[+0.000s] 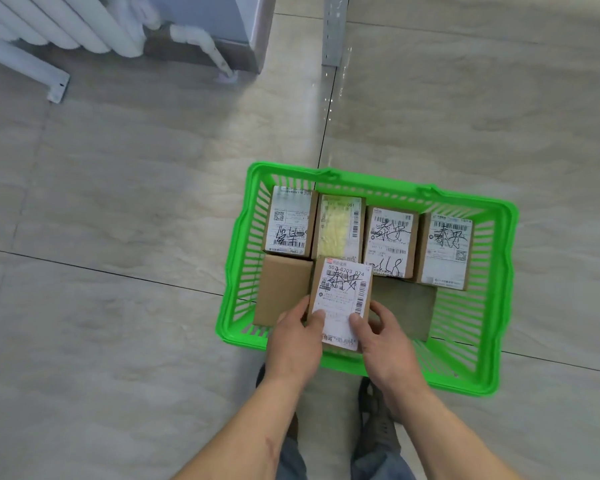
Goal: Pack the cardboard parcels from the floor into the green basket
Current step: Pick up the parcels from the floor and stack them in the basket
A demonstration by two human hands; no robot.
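The green basket (pixel 499 258) stands on the tiled floor in front of me. Several cardboard parcels with white labels stand side by side along its far wall, among them one at the far left (pixel 289 221) and one at the far right (pixel 445 251). A plain brown parcel (pixel 281 289) lies at the near left. Both hands hold a labelled parcel (pixel 342 292) over the basket's near middle. My left hand (pixel 297 337) grips its left lower edge, and my right hand (pixel 383 337) its right lower edge. The basket's bare bottom shows to the right of the held parcel.
A white radiator (pixel 59 22) with its pipe (pixel 201 39) hangs at the far left. A grey metal post (pixel 334 29) stands behind the basket. My shoes (pixel 378 414) are just below the basket's near rim. No loose parcels lie on the visible floor.
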